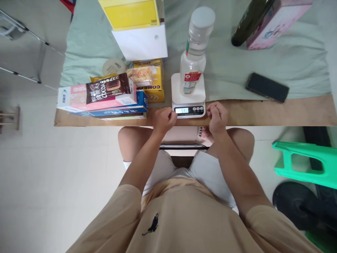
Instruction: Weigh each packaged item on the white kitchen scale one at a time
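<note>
- Left hand (163, 120): loosely curled into a soft fist, knuckles up, palm down; forearm runs straight forward from the bent elbow.
- Right hand (217, 117): likewise curled, fingers tucked under, wrist slightly bent; forearm angled inward.
- Hands are level with each other, apart, neither gripping anything.
- Both forearms bare, short beige sleeves at the shoulders.

- White digital kitchen scale (188, 93), table's near edge: display reads "541".
- Dark brown snack packet (107, 88), at 9 o'clock from scale: "COCOA".
- Yellow cardboard box (154, 82): "COME O…", upside down.
</note>
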`<state>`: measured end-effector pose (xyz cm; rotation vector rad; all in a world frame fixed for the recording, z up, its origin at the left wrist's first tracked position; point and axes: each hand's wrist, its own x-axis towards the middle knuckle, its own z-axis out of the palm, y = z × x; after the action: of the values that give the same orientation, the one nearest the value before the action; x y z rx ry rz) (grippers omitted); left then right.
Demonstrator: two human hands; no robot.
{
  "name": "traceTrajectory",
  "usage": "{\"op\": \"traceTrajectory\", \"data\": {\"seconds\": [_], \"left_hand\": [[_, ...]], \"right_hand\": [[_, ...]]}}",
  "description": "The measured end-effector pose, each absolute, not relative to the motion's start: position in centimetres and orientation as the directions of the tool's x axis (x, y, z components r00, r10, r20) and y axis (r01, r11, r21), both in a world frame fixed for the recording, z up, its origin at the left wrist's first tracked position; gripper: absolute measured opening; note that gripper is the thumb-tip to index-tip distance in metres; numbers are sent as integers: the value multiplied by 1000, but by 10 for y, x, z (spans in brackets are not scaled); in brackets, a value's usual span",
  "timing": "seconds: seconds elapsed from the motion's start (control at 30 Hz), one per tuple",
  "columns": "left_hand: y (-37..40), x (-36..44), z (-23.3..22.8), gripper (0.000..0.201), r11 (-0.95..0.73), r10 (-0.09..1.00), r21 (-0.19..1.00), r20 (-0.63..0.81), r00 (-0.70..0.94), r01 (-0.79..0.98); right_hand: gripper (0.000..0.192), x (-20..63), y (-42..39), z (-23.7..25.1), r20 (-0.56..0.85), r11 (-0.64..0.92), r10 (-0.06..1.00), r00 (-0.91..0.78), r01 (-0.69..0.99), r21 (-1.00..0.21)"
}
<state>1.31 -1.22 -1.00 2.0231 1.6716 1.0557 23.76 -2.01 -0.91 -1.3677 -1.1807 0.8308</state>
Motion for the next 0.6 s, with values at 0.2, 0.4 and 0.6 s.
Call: {"op": "traceTrajectory", "data": {"seconds": [0.2, 0.4, 0.6], "left_hand": [[-12, 13, -8, 37, -287, 934, 652, 354, 52, 701], [-12, 12, -6, 36, -313, 923, 665, 382, 52, 678], [-15, 10, -6, 43, -326, 911, 696, 413, 15, 640]], "right_hand": [[38, 237, -21, -7, 135, 87, 957, 257, 189, -978], [35, 238, -24, -8, 130, 84, 960, 247, 189, -978], [31, 239, -27, -16, 129, 80, 958, 256, 191, -978]]}}
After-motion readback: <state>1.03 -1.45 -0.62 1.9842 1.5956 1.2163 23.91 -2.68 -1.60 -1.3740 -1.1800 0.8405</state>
